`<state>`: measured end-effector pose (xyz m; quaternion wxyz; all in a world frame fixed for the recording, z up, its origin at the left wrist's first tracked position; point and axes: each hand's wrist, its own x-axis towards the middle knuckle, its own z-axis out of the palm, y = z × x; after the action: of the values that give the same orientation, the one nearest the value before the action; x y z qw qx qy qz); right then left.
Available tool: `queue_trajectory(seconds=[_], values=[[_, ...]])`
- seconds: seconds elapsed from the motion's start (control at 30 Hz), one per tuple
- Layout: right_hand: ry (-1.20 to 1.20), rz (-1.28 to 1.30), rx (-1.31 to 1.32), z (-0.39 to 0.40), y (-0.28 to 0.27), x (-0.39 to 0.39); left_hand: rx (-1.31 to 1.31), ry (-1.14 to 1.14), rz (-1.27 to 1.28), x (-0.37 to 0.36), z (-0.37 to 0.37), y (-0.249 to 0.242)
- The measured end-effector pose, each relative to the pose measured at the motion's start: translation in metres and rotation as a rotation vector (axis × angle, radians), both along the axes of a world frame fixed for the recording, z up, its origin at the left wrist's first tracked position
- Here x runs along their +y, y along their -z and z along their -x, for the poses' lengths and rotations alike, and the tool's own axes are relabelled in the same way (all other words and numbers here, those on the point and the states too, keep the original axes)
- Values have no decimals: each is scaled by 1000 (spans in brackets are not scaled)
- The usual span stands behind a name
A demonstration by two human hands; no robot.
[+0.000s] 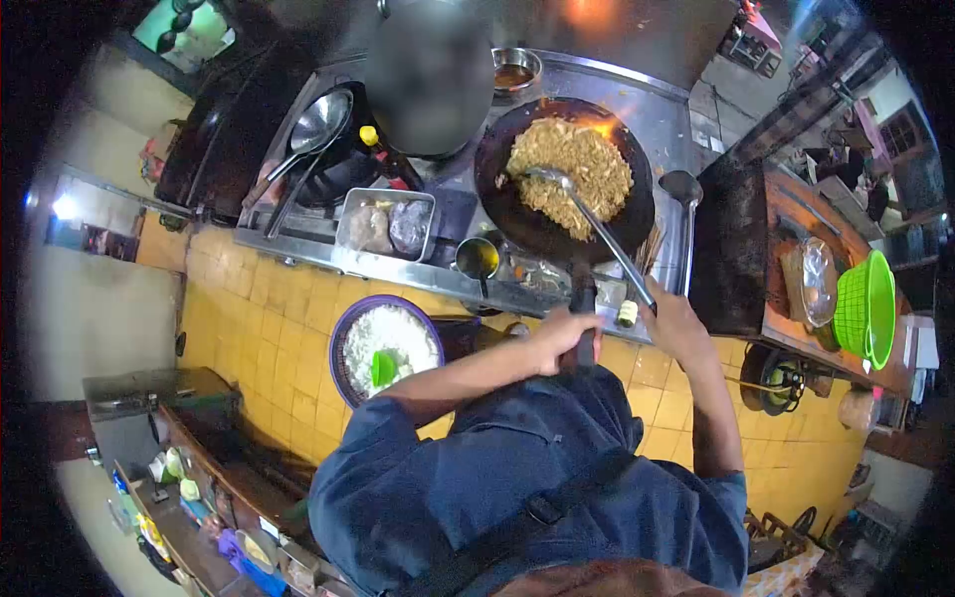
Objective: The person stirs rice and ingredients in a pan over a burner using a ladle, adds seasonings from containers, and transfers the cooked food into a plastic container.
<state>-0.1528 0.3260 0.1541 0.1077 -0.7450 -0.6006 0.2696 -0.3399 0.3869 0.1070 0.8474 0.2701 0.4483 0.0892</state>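
Note:
My left hand [565,339] is wrapped round the dark handle of a large black wok [494,196] on the stove. In my right hand [675,323] is the long handle of a metal ladle [607,237], whose bowl rests at the left part of the food. Brown fried rice [577,174] fills the middle of the wok. Orange flame shows at the wok's far right rim. The ladle's grip end is hidden by my right hand.
A purple basket [339,334] of white rice with a green scoop [383,368] stands left of me. On the counter are a metal tray [388,251] of bags, a yellow-capped bottle [398,171], a strainer [322,119] and another ladle [682,189]. A green basket [863,310] sits right.

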Motion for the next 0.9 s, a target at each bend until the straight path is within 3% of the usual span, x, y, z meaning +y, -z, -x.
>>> queue_trajectory(seconds=[0.07,0.13,0.17,0.23,0.27,0.3,0.37,0.4,0.5,0.57,0.6,0.63,0.67,0.7,0.77,0.83,0.9], values=[[-21,-24,-10,0,11,-6,26,68,41,43,3,-4],[29,50,-92,7,2,-7,-147,-81,-18,90,4,85],[43,57,-90,11,8,-9,-125,-114,-83,85,9,92],[122,134,-252,10,27,2,53,-158,-60,40,0,60],[72,76,-257,9,29,0,-89,-77,-110,18,5,36],[75,78,-256,9,29,-7,-55,-74,-1,-1,6,20],[-35,-148,-159,6,29,-13,-7,-8,-19,-6,6,0],[-37,-82,-148,5,29,-14,59,19,42,14,4,8],[-39,-65,-213,11,32,-16,-56,-43,-164,76,5,49],[35,-36,-237,16,45,-9,19,-96,-195,50,5,60],[50,-47,-274,16,50,-4,76,-153,-243,38,0,52],[64,-47,-306,16,52,-3,-61,-30,-212,19,8,36],[61,-28,-269,15,47,-5,-29,-33,-14,-1,8,24],[58,-40,-270,12,41,-6,0,41,-105,-11,10,5],[-15,-19,-162,8,27,-13,97,64,-37,10,10,7],[-40,-1,-192,11,22,-14,-158,37,-108,64,16,50],[-19,15,-262,10,32,-9,-131,-103,-89,86,13,105]])
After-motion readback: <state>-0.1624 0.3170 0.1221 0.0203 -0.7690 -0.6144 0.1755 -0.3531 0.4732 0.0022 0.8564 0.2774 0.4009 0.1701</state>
